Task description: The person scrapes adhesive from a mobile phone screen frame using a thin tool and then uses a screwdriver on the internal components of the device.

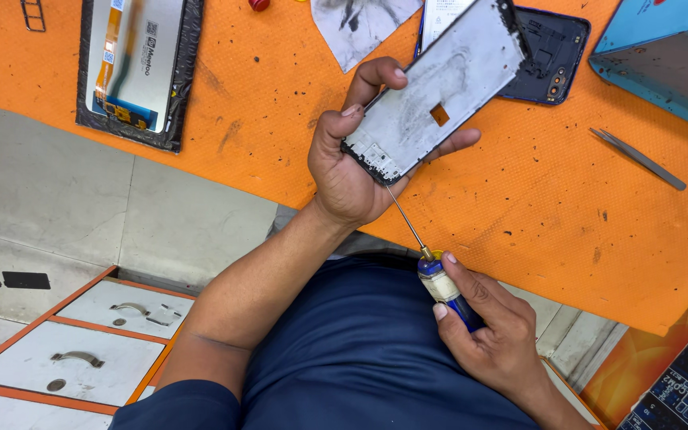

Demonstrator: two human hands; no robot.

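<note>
My left hand [352, 163] grips a phone frame [439, 87] by its lower end, its scuffed silver inner side facing up, tilted over the orange mat [519, 215]. My right hand [491, 330] holds a screwdriver [439, 279] with a blue handle and a band of pale tape. Its thin metal shaft points up and left, with the tip touching the bottom edge of the phone frame.
A replacement screen in a black tray [137, 68] lies at the mat's far left. A dark phone back cover [551, 52], metal tweezers [639, 159], a blue box [662, 56] and a grey cloth [360, 24] lie beyond. White drawers with orange trim [89, 342] stand lower left.
</note>
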